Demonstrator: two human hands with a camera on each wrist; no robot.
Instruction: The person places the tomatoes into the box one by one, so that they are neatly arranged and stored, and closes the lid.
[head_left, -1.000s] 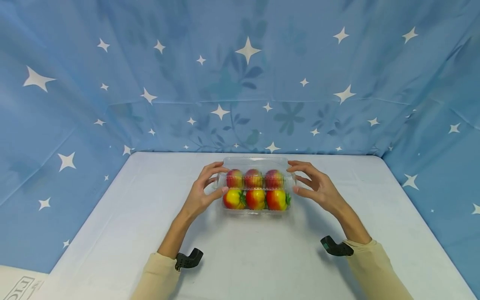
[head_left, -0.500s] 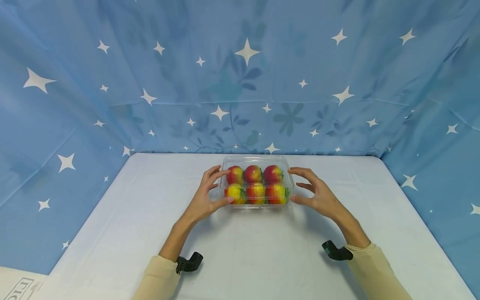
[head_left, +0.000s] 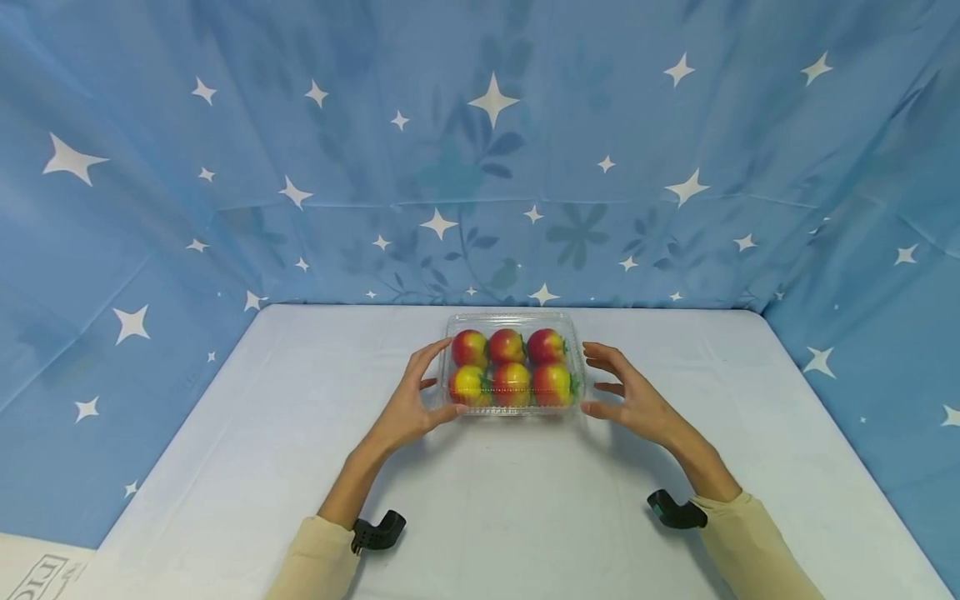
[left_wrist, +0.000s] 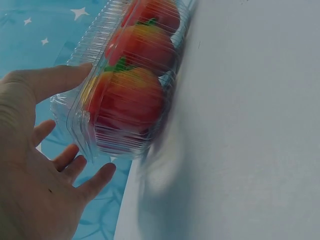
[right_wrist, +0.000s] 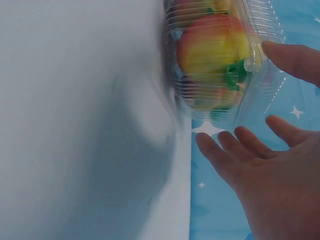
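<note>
A clear plastic clamshell box (head_left: 517, 412) stands on the table with its lid down over several red-and-yellow fruits (head_left: 512, 385) with green leaves. At its left end is my left hand (head_left: 405, 408), fingers spread and thumb at the front left corner. The left wrist view shows that thumb against the ribbed plastic and the other fingers apart from one another. My right hand (head_left: 637, 404) is beside the right end, its fingers spread and loosely bent. In the right wrist view the right thumb (right_wrist: 295, 60) is close to the box's edge; whether it touches cannot be told.
The white table (head_left: 480, 517) reaches back to a blue curtain (head_left: 480, 167) with white stars. A pale printed sheet or box (head_left: 45, 567) lies at the lower left corner. Black wrist cameras (head_left: 378, 531) sit at both cuffs.
The box's lid has come down toward me over the fruits. Both hands have lowered slightly with it, and the right one has drawn a little away from the box.
</note>
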